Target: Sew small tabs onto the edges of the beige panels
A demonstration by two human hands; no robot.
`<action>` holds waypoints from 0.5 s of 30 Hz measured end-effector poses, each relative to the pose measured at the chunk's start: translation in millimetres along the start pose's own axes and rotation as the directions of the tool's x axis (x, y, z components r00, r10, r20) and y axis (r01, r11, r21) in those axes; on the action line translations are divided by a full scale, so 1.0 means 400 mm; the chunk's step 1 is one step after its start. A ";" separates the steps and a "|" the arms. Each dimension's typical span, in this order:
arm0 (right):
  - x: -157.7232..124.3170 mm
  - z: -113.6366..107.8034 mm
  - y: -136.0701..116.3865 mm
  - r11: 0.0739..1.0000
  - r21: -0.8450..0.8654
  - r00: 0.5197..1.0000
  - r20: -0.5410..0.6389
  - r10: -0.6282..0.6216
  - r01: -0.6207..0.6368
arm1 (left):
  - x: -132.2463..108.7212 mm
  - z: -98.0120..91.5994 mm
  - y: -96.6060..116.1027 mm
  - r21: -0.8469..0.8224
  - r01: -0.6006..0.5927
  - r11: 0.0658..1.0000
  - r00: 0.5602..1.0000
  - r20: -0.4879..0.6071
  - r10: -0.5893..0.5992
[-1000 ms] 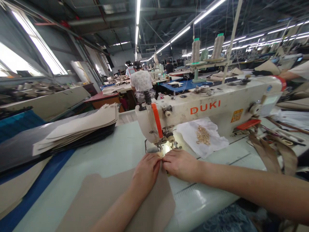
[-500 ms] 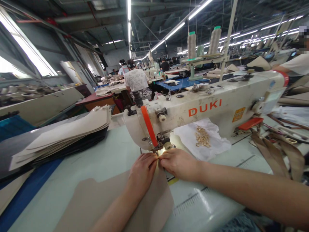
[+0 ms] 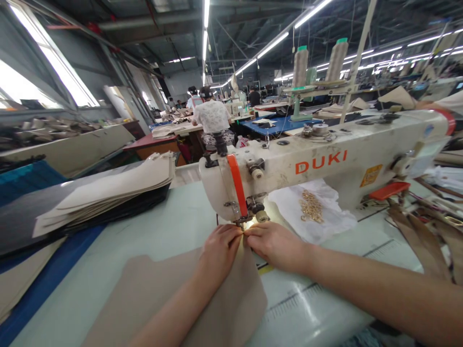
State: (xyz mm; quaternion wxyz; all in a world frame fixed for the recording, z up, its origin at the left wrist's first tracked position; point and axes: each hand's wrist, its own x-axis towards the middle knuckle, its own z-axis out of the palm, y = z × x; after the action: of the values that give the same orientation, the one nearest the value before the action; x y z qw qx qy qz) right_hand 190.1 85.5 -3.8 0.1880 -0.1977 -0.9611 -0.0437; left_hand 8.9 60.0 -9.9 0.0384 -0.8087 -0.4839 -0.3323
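Observation:
A beige panel of fabric or leather-like sheet (image 3: 162, 294) lies on the pale table, its upper end under the needle area (image 3: 241, 224) of a white sewing machine (image 3: 282, 168). My left hand (image 3: 220, 248) pinches the panel's edge just in front of the needle. Close beside it on the right, my right hand (image 3: 273, 243) has its fingertips pressed together on the same edge, almost touching the left ones. A small lamp glows behind the fingertips. The fingers partly hide the panel's edge.
A white cloth (image 3: 285, 202) with a heap of small gold-coloured metal pieces (image 3: 311, 206) lies behind my right hand. Stacked beige panels (image 3: 108, 193) lie at the left. Brown straps (image 3: 412, 231) hang at the right. Thread cones (image 3: 300, 67) stand behind the machine; a co-worker (image 3: 211, 115) sits farther back.
The whole view has swung a little to the left, so everything appears farther right. Both hands stay at the needle with their grip on the panel; no clear movement of the panel shows.

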 end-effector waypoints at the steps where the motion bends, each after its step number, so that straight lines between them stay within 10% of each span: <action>1: -0.001 0.001 0.000 1.000 0.004 1.000 -0.002 0.002 -0.002 | 0.000 0.000 0.001 0.000 0.006 1.000 1.000 0.000 -0.006; 15: -0.022 -0.019 -0.017 0.994 0.113 1.000 -0.028 -0.009 0.012 | -0.007 -0.014 0.010 0.051 -0.023 0.998 0.994 0.107 0.017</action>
State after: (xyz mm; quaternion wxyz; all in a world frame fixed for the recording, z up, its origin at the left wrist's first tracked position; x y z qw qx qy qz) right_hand 197.5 75.0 -0.2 0.2117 -0.1811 -0.9604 0.0069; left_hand 8.3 53.7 -6.2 0.0369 -0.8288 -0.4856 -0.2755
